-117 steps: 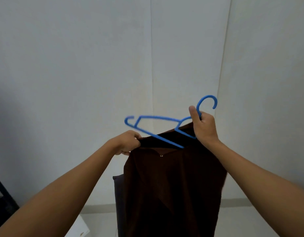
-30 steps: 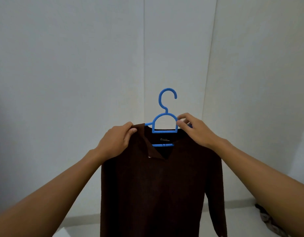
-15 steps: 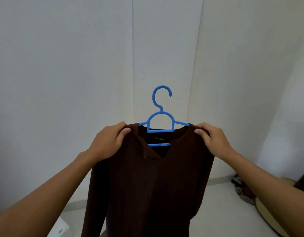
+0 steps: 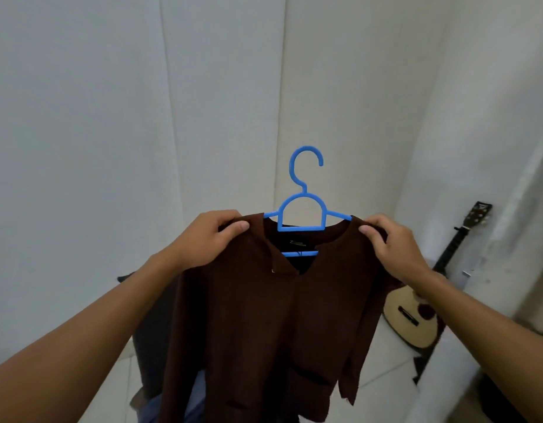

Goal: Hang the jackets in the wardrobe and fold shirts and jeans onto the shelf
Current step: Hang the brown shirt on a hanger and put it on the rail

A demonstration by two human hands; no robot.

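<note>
Arms: I see two bare arms, no sleeves.
Left hand (image 4: 207,239): bare, no glove, no ring.
Right hand (image 4: 395,244): bare, no watch.

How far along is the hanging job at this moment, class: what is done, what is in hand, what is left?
Done: the brown garment sits on the blue hanger, whose arms are inside its shoulders. In hand: the left hand and right hand each grip a shoulder, holding it up. Left: the hook is free, on no rail, and no wardrobe is in view.
</note>
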